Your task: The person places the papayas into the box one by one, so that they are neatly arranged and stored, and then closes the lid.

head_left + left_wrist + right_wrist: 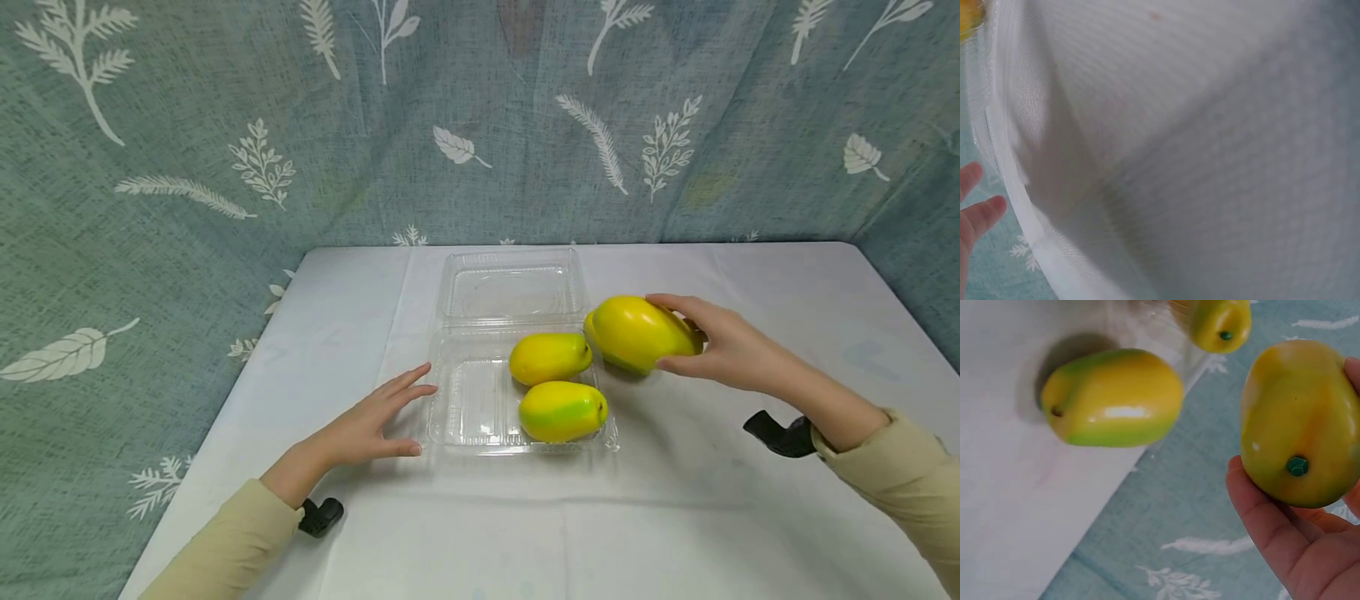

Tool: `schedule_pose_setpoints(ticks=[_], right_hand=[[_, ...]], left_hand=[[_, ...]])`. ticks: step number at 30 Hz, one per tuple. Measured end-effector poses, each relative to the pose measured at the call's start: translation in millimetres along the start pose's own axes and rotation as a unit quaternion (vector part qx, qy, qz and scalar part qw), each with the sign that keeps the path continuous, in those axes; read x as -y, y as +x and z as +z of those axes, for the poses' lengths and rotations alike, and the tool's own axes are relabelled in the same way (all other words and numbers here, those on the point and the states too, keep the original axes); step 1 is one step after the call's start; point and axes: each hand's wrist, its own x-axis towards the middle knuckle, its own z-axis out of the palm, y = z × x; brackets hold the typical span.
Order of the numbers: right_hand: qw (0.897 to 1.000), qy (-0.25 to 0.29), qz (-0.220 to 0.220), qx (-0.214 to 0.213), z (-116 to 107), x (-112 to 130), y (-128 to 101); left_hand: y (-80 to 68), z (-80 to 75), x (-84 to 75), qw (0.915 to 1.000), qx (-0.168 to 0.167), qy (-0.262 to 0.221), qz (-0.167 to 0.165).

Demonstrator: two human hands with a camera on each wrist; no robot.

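Note:
A yellow papaya [637, 333], with a green stem end in the right wrist view, is held by my right hand [723, 342], fingers and thumb around its near end. It is just right of a clear plastic clamshell box [472, 408] with its lid [513, 292] laid back. Two more yellow-green papayas lie in the right part of the base, a back papaya [550, 358] and a front papaya [562, 412]. At the base's left edge my left hand [367, 425] has its fingers spread and holds nothing; whether it touches the rim I cannot tell.
A white cloth [480, 533] covers the table. Behind it and at the sides hangs a green leaf-patterned curtain [480, 108]. Black wrist devices show below the left wrist [321, 517] and the right wrist [780, 433].

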Motion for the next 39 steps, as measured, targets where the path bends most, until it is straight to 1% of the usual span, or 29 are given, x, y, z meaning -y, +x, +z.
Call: schedule_pose_setpoints(ticks=[7,15,22,27,32,39], right_hand=[[1.0,0.001,-0.012,0.014,-5.9,12.8,12.8],[0.999,0.0,-0.014,0.031,-11.7,25.5,23.5],[0.999,-0.016,-0.015,0.044,-14.8,36.6,34.9],[0.998,-0.025,-0.021,0.05,-12.6,42.7,45.9],[0.998,-0.022,-0.028,0.05,-6.2,47.7,56.5],[0.997,-0.013,-0.034,0.072,-0.7,55.4,69.2]], left_hand=[[1.4,0.1,1.0,1.0,0.002,0.003,0.0],[1.3,-0.5,1.6,1.0,0.003,-0.004,0.005],[1.4,-0.3,2.9,0.9999,0.006,-0.005,-0.006],[0.8,-0.4,3.4,0.9999,0.008,-0.004,-0.011],[-0.1,-0.8,1.6,0.9998,0.009,-0.007,-0.013],[-0.1,-0.5,0.1,0.9998,0.01,-0.007,-0.015]])
